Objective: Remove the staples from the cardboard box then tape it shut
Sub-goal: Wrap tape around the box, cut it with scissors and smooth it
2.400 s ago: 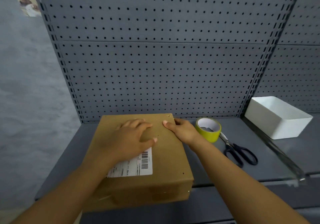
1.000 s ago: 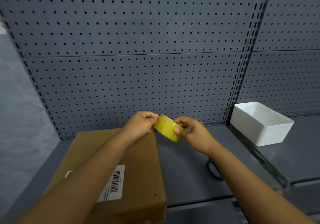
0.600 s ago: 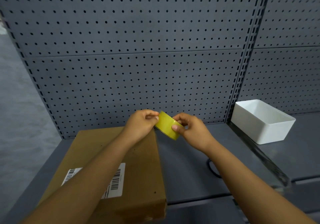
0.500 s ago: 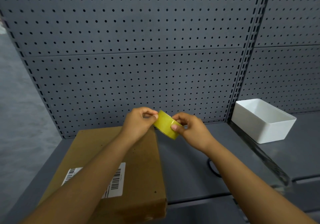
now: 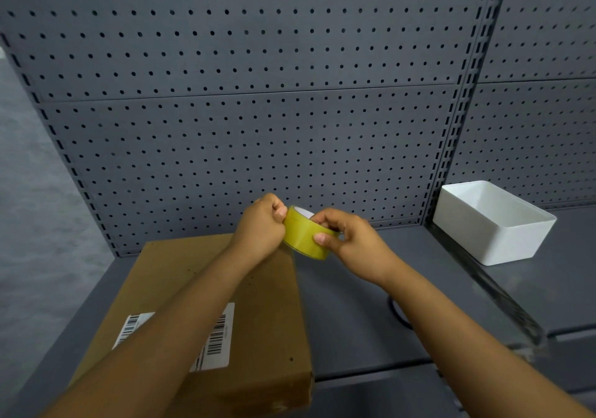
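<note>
A closed brown cardboard box [image 5: 264, 304] with a white barcode label lies flat on the grey shelf [image 5: 348, 304] at the lower left. Above its far right corner I hold a yellow roll of tape [image 5: 301, 233] in the air with both hands. My right hand [image 5: 351, 240] grips the roll from the right, thumb on its outer face. My left hand [image 5: 261, 224] pinches at the roll's left edge with curled fingers. No loose strip of tape shows.
A white open bin [image 5: 490, 224] stands on the neighbouring shelf at the right. A black scissors handle [image 5: 398, 314] peeks out from under my right forearm. Grey pegboard [image 5: 258, 111] forms the back wall. A metal divider rail [image 5: 503, 301] separates the two shelves.
Since 2.4 s ago both hands left the box top and lifted the tape roll off the shelf. Over the last second the roll stays in place while my left fingers work at its edge.
</note>
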The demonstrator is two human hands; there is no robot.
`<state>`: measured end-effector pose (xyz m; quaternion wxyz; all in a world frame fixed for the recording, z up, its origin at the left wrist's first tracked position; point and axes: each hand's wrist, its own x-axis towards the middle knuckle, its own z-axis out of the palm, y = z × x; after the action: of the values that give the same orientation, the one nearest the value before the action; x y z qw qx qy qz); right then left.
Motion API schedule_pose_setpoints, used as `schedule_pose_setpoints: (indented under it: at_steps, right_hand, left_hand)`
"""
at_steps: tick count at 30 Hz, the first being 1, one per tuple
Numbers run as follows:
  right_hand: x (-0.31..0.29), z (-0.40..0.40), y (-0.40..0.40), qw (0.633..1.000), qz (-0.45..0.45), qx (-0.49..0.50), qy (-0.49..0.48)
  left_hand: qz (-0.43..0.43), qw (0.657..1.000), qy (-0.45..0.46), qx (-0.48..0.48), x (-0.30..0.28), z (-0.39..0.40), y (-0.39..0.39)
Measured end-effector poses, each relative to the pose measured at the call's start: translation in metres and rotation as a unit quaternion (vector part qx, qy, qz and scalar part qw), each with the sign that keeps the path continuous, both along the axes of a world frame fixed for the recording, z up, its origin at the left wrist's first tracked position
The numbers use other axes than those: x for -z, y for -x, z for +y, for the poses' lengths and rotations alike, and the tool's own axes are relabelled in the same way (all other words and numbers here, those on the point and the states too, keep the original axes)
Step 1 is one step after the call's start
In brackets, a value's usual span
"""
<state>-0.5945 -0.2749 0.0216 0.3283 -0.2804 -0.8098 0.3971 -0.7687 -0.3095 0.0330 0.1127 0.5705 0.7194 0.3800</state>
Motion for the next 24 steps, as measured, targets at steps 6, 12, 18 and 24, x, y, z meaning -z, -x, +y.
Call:
schedule_pose_setpoints:
  at_steps: [6, 12, 18, 24]
  right_hand:
    - [-0.002, 0.001, -0.001, 1.0, -0.004, 0.023, 0.004]
    - [-0.005, 0.005, -0.002, 0.996, -0.033, 0.076, -0.027]
    - [-0.005, 0.008, -0.001, 0.998, -0.01, 0.06, -0.026]
    - [-0.009, 0.008, 0.0, 0.999, 0.0, 0.038, -0.03]
  left_hand:
    - [-0.008, 0.999, 0.032, 0.02, 0.0, 0.003, -0.005]
    - [-0.03, 0.997, 0.055, 0.053, 0.007, 0.003, -0.003]
    - [-0.278, 0.957, 0.018, 0.08, -0.007, 0.005, 0.011]
    - [-0.188, 0.98, -0.004, 0.071, -0.01, 0.008, 0.017]
